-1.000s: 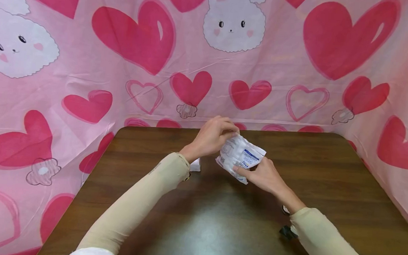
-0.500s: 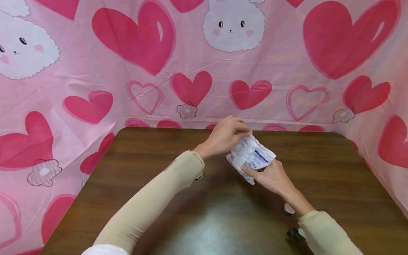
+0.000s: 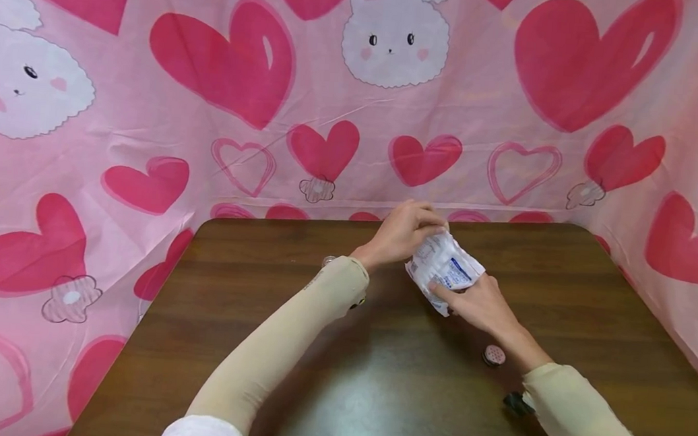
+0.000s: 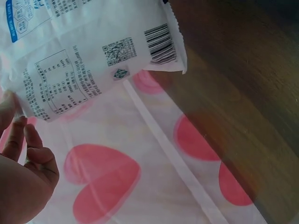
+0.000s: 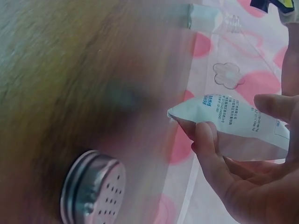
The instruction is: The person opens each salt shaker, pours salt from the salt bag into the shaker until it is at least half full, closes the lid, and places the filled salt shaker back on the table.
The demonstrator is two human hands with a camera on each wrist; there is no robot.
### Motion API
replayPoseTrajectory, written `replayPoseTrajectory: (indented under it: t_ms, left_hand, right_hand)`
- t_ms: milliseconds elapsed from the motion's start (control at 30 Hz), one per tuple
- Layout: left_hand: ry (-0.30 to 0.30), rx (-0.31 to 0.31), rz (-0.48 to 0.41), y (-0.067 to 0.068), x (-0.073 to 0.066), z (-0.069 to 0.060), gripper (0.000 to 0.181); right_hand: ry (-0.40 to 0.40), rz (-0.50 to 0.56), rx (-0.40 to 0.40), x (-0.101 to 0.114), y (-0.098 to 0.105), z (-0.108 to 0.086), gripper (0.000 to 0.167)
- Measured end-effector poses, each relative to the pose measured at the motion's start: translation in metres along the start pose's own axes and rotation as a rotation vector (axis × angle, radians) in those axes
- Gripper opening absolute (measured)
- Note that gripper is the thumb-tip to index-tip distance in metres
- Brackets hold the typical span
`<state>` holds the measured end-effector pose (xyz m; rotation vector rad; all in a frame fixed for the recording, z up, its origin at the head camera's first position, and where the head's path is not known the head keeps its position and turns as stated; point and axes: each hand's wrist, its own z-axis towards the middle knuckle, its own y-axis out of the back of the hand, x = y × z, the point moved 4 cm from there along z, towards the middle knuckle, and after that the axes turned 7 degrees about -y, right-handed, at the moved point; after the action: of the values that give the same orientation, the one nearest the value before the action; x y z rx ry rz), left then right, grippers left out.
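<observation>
A white packet [image 3: 443,268] with blue and black print is held up over the far part of the table by both hands. My left hand [image 3: 403,232] pinches its upper left corner; in the left wrist view a barcode and a square code show on the packet [image 4: 112,51]. Lower down, my right hand [image 3: 479,305] grips the right side, with the thumb across the printed face. From the right wrist view the packet [image 5: 233,116] looks bulged, and its edge nearest the camera tapers to a point. I cannot tell whether it is torn open.
A metal shaker lid [image 3: 494,355] with small holes lies on the brown table [image 3: 261,252], near my right wrist. A clear jar [image 5: 205,17] with a threaded neck stands farther off, mostly hidden by my left arm in the head view. Heart-printed cloth [image 3: 230,88] hangs behind the table.
Both hands and the packet have shifted rightward together, with the grip unchanged. The shaker lid has come into full view beside my right forearm, and the jar's top now shows past my left sleeve.
</observation>
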<state>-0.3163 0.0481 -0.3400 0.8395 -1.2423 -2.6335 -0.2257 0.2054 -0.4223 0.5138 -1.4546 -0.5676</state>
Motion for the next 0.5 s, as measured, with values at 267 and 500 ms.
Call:
replayPoseTrajectory:
  t_ms: [267,500]
  left_hand:
    - [-0.003,-0.021,-0.042,-0.016,0.001,0.01,0.021]
    - [0.002,0.007,-0.005,-0.026,0.0,0.024,0.019]
  right_hand:
    - [-0.038,-0.003,-0.04,-0.01,0.008,-0.001,0.059]
    - [-0.063,-0.003,-0.062,-0.015,0.016,-0.001,0.057]
